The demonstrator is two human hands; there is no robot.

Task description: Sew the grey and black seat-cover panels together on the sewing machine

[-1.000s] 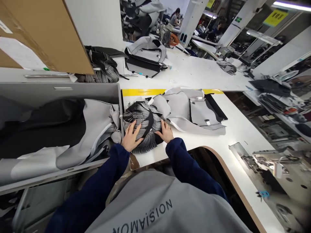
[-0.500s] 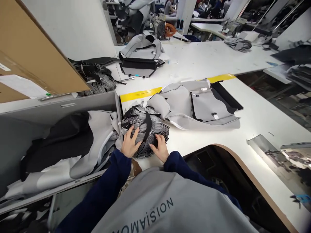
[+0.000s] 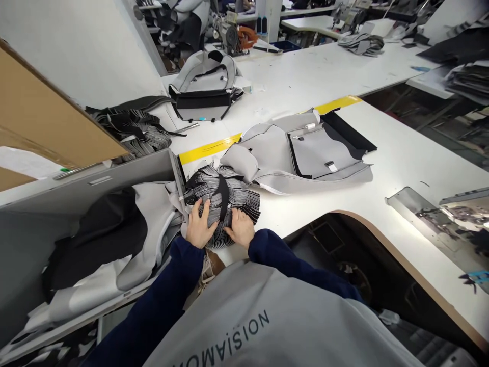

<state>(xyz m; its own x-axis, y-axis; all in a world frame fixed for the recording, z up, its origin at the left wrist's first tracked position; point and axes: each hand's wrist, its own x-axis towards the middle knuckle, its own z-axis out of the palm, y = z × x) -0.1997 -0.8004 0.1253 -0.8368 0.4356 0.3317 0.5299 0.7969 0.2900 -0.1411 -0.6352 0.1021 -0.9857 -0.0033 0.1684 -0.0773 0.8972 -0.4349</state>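
A thick bundle of grey and black fabric strips, with a black band over its middle, lies on the white table beside a grey bin. On the bundle's left part rests my left hand, its fingers spread. My right hand is on the right part, fingers bent and drawn together on the strips; what they pinch is too small to make out. Behind and to the right of the bundle is a sewn grey fabric piece with black edges.
The grey bin at the left holds grey and black fabric. Another strip bundle and a sewn piece sit farther back. A cut-out with a brown edge opens at the right, near a sewing machine's metal plate.
The fingers of my right hand have drawn in and moved slightly towards the bundle's middle. My left hand stays spread on the bundle. The view has shifted a little.
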